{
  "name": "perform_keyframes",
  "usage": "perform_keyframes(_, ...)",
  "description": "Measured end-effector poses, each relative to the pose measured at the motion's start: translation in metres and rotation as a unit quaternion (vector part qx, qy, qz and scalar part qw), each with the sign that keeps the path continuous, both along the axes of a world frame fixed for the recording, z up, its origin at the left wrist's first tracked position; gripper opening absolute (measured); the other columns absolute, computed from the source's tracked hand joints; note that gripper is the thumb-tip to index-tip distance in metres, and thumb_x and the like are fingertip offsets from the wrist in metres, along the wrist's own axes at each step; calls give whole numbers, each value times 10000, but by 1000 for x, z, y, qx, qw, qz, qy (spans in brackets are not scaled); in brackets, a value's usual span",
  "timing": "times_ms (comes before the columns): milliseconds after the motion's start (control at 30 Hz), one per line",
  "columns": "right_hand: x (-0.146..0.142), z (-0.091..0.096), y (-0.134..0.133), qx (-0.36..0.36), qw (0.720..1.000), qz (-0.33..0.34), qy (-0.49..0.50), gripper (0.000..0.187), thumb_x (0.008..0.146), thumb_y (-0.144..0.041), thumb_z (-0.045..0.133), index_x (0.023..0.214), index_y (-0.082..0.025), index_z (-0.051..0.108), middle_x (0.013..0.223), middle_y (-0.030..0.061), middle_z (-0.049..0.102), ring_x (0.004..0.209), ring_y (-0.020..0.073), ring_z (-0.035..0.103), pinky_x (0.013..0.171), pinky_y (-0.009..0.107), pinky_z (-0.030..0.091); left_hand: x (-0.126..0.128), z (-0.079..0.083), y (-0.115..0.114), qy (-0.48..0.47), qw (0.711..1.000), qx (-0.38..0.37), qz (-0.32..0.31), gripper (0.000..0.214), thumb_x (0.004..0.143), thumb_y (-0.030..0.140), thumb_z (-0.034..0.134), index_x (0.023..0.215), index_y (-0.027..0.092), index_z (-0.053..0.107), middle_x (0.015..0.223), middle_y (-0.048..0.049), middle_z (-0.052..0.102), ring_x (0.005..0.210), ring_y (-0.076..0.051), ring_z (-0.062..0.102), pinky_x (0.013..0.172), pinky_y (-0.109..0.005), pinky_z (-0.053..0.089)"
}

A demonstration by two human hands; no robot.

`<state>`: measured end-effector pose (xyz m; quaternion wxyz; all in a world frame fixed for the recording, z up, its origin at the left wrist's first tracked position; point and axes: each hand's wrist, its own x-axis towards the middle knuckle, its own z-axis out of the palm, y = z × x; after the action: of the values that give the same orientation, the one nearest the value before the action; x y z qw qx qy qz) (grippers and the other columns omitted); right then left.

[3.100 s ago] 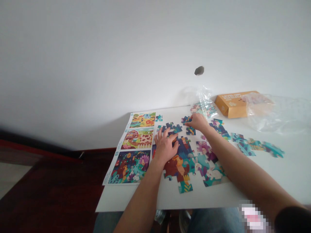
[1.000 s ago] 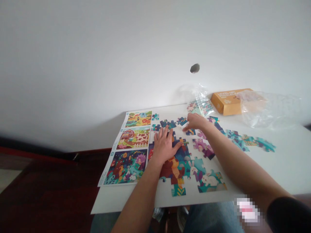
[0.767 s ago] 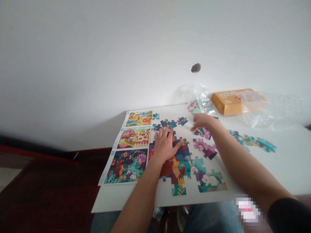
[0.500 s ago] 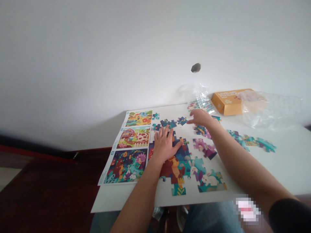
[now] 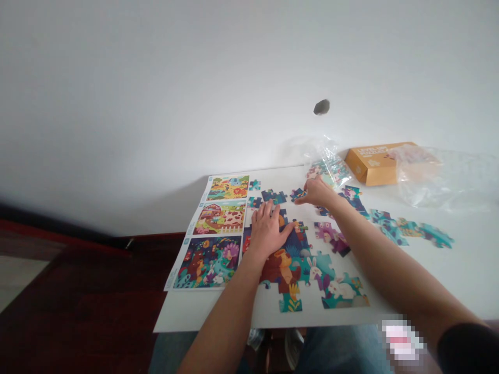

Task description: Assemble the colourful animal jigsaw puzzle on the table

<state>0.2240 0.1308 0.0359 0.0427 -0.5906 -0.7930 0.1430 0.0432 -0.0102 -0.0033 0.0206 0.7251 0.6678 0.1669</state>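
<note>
My left hand (image 5: 268,231) lies flat with fingers spread on the upper left of a partly joined jigsaw puzzle (image 5: 286,267), which shows a bear and white rabbits. At the far side of it, my right hand (image 5: 318,192) has thumb and index finger at the edges of a dark blue puzzle piece (image 5: 297,195), gripping it at the table surface. Just left of that piece sit more joined blue pieces (image 5: 274,196). Purple pieces (image 5: 331,236) lie under my right forearm, which hides part of the pieces behind it.
A sheet with three printed pictures (image 5: 220,215) lies along the left of the white table (image 5: 195,311). At the back are a clear bag with a picture card (image 5: 329,169), an orange box (image 5: 374,166) and crumpled plastic (image 5: 424,182). Teal pieces (image 5: 393,228) lie to the right.
My right thumb and index finger have closed on the dark blue piece they were beside. My left hand stays on the puzzle. The whole view has shifted slightly.
</note>
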Motion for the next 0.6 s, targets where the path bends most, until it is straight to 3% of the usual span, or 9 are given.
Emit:
perform_keyframes(100,1,4,3,36,998,16,43,485,701,-450,827,1044,-149,661,1132,158,655,995,275,634,855,356,481,-1,-2,0,-14,1000,10,-4,638,917,592,542,1409,186,521,1549,-160,437,1447,-359,362,1175,-548,307)
perform_keyframes(200,0,14,3,38,991,31,125,201,764,-313,771,837,-179,640,870,61,698,822,196,646,747,289,469,-2,-3,2,-42,998,34,-8,581,906,529,596,1370,182,550,1511,-165,482,1422,-362,400,1167,-557,327)
perform_keyframes(267,-2,21,-4,-7,976,37,212,196,773,-309,756,776,-187,603,713,20,676,647,154,621,637,264,452,-3,-2,5,-93,993,75,-10,510,913,460,610,1330,168,571,1443,-172,546,1376,-343,462,1159,-539,355)
perform_keyframes(333,-3,27,-17,-83,945,54,311,257,780,-387,748,786,-197,575,625,-3,652,519,138,581,538,256,430,-4,2,7,-177,976,130,-12,412,929,402,597,1268,167,598,1332,-164,625,1292,-304,546,1126,-492,414)
perform_keyframes(433,4,27,-39,-148,905,88,389,332,798,-509,707,814,-205,575,612,3,662,494,151,592,496,260,429,-2,6,9,-342,929,143,-11,271,952,387,557,1110,182,636,1089,-113,716,1011,-227,684,914,-367,553)
perform_keyframes(500,19,24,-47,-96,928,72,354,338,850,-538,634,820,-202,622,642,19,679,535,156,608,537,270,439,0,6,9,-434,896,92,-14,240,951,397,546,1015,182,631,886,-63,717,764,-173,690,720,-286,561)
perform_keyframes(600,56,14,-46,84,973,-39,210,292,873,-477,597,805,-203,668,753,46,711,677,182,642,653,296,444,3,3,9,-477,878,36,-21,230,922,399,571,953,178,628,742,-21,676,610,-138,634,606,-242,513)
